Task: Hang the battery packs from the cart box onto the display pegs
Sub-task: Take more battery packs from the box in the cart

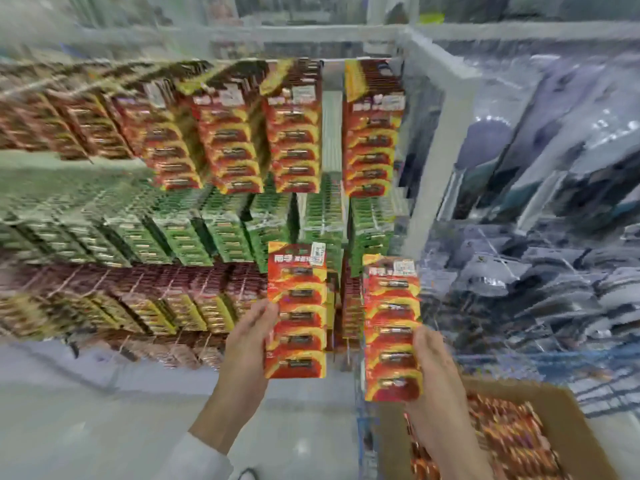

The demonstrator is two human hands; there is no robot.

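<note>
- At 9 o'clock the display wall [104, 216] runs away to the left in three hanging rows: red packs on top, green in the middle, red-and-yellow below. It is all smeared with blur, and I cannot pick out the pegs.
- Below it, from 8 to 6 o'clock, lies open pale floor [104, 427], the widest free room around the arms.
- A white sleeve [194, 455] comes in at 7 o'clock, ending in the left hand [247, 341].
- That hand pinches the left pack [296, 310] by its left edge, thumb on the front and fingers behind.
- This pack stands just below centre, its long axis upright, label header toward 12 o'clock, five batteries lying crosswise. Its top edge overlaps the green row.
- Above it, at 12 o'clock, a bare pale strip [332, 133] separates two red columns.
- The right pack [393, 327], at 5 o'clock, is also nearly upright with its header up. A narrow gap separates the two packs.
- The right hand [440, 372] grips its lower right edge, thumb across the front.
- A white post [440, 150] at 2 o'clock ends the display; beyond it are glossy wrapped goods [554, 168].
- At 4 to 5 o'clock, a cardboard box [575, 431] holds more red packs [512, 441] lying inside.
</note>
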